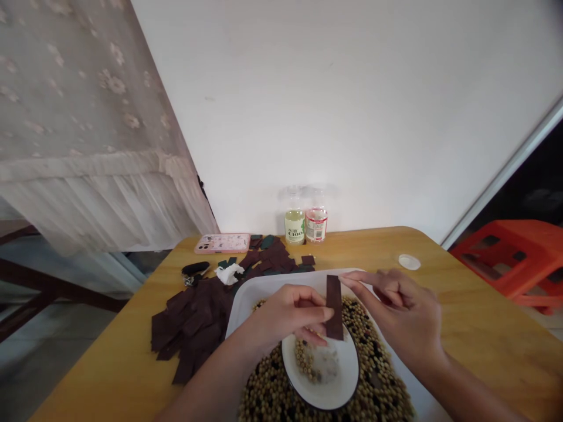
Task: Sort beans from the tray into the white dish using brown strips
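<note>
The left hand [294,310] pinches a dark brown strip [335,310] between thumb and fingers, above the far side of a white bowl [349,369]. The right hand [411,305] has its thumb and forefinger close together just beside the strip's far end; whether they grip anything cannot be told. The bowl sits among yellowish beads [380,363] in a white tray [246,296], right of a pile of brown pieces [204,322] on the table [475,328].

Left hand [294,312] pinching dark strip [335,303], right hand [405,306] alongside
</note>
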A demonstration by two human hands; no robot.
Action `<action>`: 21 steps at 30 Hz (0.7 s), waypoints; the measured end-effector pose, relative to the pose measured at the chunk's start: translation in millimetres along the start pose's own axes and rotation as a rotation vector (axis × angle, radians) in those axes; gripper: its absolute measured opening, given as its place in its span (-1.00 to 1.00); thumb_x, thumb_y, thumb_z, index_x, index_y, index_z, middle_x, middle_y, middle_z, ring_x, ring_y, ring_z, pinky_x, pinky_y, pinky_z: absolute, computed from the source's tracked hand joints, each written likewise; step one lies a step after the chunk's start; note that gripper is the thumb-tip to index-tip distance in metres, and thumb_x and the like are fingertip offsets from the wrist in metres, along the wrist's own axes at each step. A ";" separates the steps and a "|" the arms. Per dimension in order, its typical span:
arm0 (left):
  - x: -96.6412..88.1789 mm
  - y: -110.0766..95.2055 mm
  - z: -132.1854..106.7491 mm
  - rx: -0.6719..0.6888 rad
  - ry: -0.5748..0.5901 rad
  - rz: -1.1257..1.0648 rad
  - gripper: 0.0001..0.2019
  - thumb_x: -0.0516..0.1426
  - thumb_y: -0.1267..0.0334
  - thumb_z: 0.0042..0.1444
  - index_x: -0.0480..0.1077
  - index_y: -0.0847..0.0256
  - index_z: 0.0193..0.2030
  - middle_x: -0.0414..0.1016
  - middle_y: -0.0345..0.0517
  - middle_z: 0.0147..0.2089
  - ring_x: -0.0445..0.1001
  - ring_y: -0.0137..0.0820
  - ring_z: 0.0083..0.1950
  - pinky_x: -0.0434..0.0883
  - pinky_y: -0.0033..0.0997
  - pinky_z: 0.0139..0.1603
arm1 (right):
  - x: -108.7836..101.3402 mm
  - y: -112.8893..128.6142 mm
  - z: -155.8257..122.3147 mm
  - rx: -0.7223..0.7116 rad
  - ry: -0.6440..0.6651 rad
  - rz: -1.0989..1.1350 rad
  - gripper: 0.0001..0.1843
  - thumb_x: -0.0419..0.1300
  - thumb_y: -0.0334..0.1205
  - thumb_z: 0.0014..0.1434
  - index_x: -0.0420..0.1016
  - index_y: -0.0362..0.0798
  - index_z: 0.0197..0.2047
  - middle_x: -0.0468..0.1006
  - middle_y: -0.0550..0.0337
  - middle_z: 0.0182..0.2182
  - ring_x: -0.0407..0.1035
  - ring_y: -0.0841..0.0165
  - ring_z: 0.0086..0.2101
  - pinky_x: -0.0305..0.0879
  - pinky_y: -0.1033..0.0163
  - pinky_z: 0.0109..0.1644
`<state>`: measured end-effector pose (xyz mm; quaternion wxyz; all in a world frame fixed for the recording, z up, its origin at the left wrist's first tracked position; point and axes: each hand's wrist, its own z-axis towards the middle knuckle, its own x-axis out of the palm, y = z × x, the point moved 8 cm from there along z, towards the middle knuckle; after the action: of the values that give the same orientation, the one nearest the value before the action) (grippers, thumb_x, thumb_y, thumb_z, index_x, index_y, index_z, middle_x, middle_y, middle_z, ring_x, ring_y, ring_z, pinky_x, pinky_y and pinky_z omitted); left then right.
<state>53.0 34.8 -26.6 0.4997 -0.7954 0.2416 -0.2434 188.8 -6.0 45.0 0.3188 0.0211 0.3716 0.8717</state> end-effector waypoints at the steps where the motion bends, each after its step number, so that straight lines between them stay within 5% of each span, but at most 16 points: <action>1: -0.3 -1.0 0.5 0.010 0.007 -0.015 -0.79 0.24 0.16 -0.14 0.39 0.26 -0.45 0.47 -0.14 -0.51 0.50 -0.41 -0.43 0.44 -0.45 -0.39 | 0.7 -0.4 0.2 0.005 0.009 0.006 -0.48 0.23 -0.33 0.04 -0.13 0.00 -0.63 0.43 0.31 -0.68 0.53 0.26 -0.41 0.23 0.42 -0.61; 6: -1.0 -4.4 2.1 0.049 0.037 -0.081 -0.78 0.22 0.18 -0.09 0.39 0.24 -0.32 0.53 -0.10 -0.43 0.54 -0.34 -0.37 0.44 -0.42 -0.37 | 14.2 -1.0 -1.7 -0.029 0.171 0.012 -0.51 0.18 -0.32 0.08 -0.12 0.01 -0.63 0.33 0.34 -0.74 0.53 0.24 -0.38 0.24 0.41 -0.60; 10: -6.0 -5.5 2.8 0.057 -0.027 -0.074 -0.79 0.20 0.21 -0.08 0.40 0.25 -0.29 0.52 -0.10 -0.46 0.54 -0.34 -0.43 0.45 -0.39 -0.36 | 15.1 -11.1 0.9 0.035 0.159 0.031 -0.52 0.19 -0.29 0.07 -0.10 0.01 -0.61 0.27 0.36 -0.74 0.53 0.24 -0.35 0.20 0.42 -0.58; 18: -52.1 -18.8 3.8 0.276 -0.379 -0.231 -0.76 0.23 0.26 -0.16 0.30 0.23 -0.34 0.46 -0.20 -0.54 0.46 -0.43 -0.56 0.42 -0.47 -0.52 | 33.9 -27.5 -7.9 0.212 0.362 0.116 -0.59 0.17 -0.20 0.08 -0.08 0.02 -0.54 0.47 0.26 -0.53 0.45 0.36 -0.39 0.14 0.37 -0.49; 21: -62.1 -21.8 5.0 0.314 -0.430 -0.266 -0.77 0.22 0.26 -0.16 0.27 0.21 -0.36 0.46 -0.22 -0.53 0.43 -0.50 -0.58 0.39 -0.53 -0.53 | 37.3 -25.7 -8.4 0.237 0.400 0.114 -0.59 0.17 -0.20 0.07 -0.10 0.03 -0.50 0.53 0.23 -0.45 0.34 0.45 -0.51 0.12 0.35 -0.47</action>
<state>11.8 85.5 -17.6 0.6202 -0.7663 -0.0167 -0.1671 170.7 23.4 14.4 0.1842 -0.0939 0.5253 0.8254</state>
